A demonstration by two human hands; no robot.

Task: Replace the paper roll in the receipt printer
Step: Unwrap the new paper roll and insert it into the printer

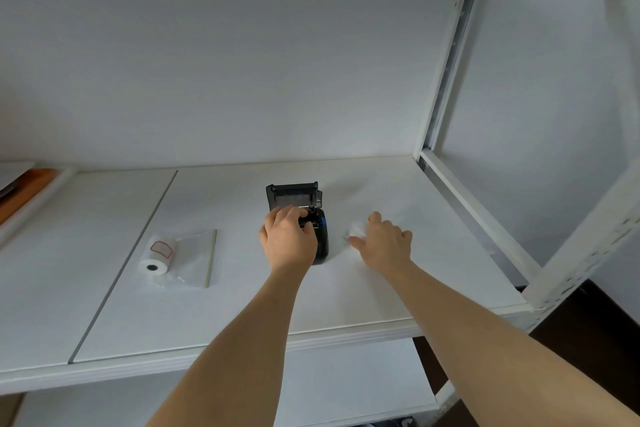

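A small black receipt printer stands on the white shelf with its lid raised toward the back. My left hand lies over the printer's open paper bay, fingers curled into it; what is under the fingers is hidden. Just right of the printer, my right hand rests on the shelf with thumb and fingers around a small white paper roll. A fresh white paper roll with a red-outlined sticker lies on its side to the left, on a clear plastic bag.
The shelf's back wall is plain white. A white metal upright and a slanted brace bound the right side. An orange object sits on the neighbouring shelf at far left. A seam runs diagonally across the shelf board.
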